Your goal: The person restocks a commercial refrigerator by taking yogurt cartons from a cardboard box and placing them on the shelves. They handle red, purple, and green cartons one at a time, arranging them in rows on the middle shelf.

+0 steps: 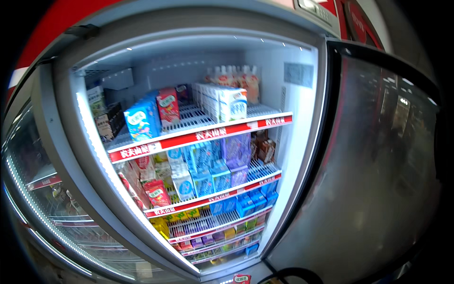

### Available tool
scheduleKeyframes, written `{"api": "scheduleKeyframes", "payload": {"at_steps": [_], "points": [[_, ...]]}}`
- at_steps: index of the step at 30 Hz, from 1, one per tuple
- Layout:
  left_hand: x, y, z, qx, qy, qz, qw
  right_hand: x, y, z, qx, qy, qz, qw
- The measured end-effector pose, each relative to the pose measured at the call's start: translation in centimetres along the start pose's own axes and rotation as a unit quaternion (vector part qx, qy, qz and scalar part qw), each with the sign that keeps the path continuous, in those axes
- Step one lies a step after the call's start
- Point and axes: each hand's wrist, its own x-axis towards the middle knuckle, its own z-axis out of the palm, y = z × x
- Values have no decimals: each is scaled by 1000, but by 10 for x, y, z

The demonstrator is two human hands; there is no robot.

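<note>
Neither my left hand nor my right hand shows. In front of me stands an upright drinks fridge, its glass door [383, 165] swung out to the right. On the top shelf [189, 137] are a blue carton [140, 124], a red carton [168, 107], a row of white cartons [232, 105] and several pale bottles [236, 75] behind them. The shelf below holds light blue cartons [202, 183], purple cartons [236, 150], a red pouch-like pack [157, 193] and brown packs [266, 150]. At the bottom edge of the picture, part of a red pack [242, 279] peeks in.
Lower shelves carry yellow packs [161, 228], blue packs [245, 205] and small coloured cartons [219, 235]. A neighbouring glass-fronted fridge section [56, 203] stands at left. A curved black bar [295, 272] lies near the open door's lower corner.
</note>
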Motion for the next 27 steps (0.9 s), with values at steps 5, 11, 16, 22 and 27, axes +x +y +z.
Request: {"api": "scheduleKeyframes", "payload": {"at_steps": [5, 11, 16, 22, 27], "points": [[-37, 54, 12, -40, -15, 94, 995, 27, -220, -13, 139, -98, -78, 982], [-84, 105, 28, 8, -119, 192, 974, 77, -320, 35, 220, -105, -206, 948], [-142, 148, 62, -26, -169, 337, 926, 91, -564, -19, 144, 12, -574, 806], [-167, 150, 60, -113, -150, 405, 895, 118, -777, -8, 50, 78, -673, 734], [-177, 159, 64, -105, -118, 403, 901, 174, -833, 27, -71, -37, -583, 809]]}}
